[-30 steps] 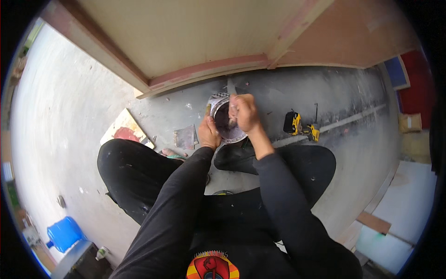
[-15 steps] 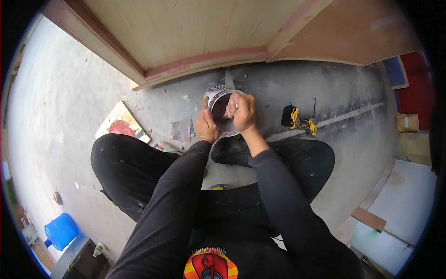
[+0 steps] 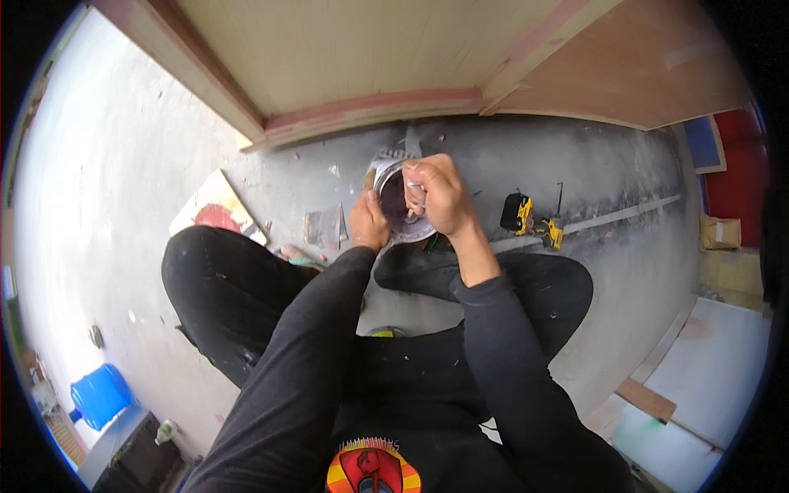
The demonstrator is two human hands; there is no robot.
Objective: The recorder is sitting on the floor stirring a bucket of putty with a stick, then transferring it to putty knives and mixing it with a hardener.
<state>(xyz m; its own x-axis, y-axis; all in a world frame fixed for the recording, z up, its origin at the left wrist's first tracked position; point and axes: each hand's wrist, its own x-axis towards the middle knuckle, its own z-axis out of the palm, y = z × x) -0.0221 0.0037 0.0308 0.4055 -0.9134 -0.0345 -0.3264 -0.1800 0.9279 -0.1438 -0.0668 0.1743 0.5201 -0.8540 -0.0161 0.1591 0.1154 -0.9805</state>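
Can, panel edge near, floor around

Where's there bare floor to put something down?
Bare floor on your right, between the yellow-black drill and white panels; on your left, between the stained board and blue jug, apart from small bits.

Crowded: around the bucket, hemmed by wooden frame, flat grey piece and knees.

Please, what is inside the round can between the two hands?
Inside the round can, a dark purplish material is visible. The right hand covers the right part of the opening; what lies beneath it, and most of what it grips, cannot be seen.
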